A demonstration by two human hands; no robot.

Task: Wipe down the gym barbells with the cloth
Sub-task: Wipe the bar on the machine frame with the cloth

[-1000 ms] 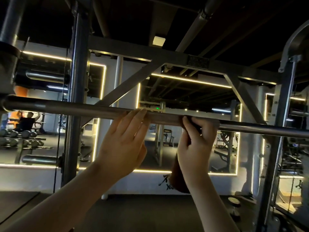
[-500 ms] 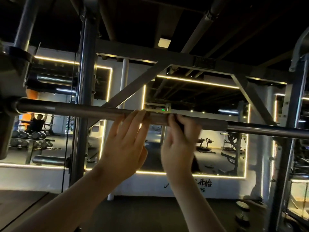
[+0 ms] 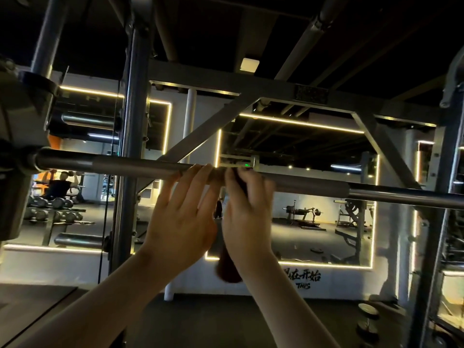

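A long grey barbell (image 3: 140, 166) runs across the head view at eye height, racked in a steel frame. My left hand (image 3: 182, 217) rests on the bar near its middle with straight fingers laid over it. Right beside it, my right hand (image 3: 247, 209) grips a dark reddish-brown cloth (image 3: 227, 266) wrapped over the bar. The loose end of the cloth hangs down behind my right wrist. The two hands nearly touch.
Steel uprights (image 3: 130, 146) of the rack stand left and right, with a diagonal brace (image 3: 200, 136) behind the bar. A mirror wall behind shows a dumbbell rack (image 3: 50, 209), a person seated at far left and benches. Weight plates (image 3: 367, 320) lie on the floor at right.
My right hand has slid the cloth leftward along the bar, closing up to my left hand. The left hand has stayed on the bar.
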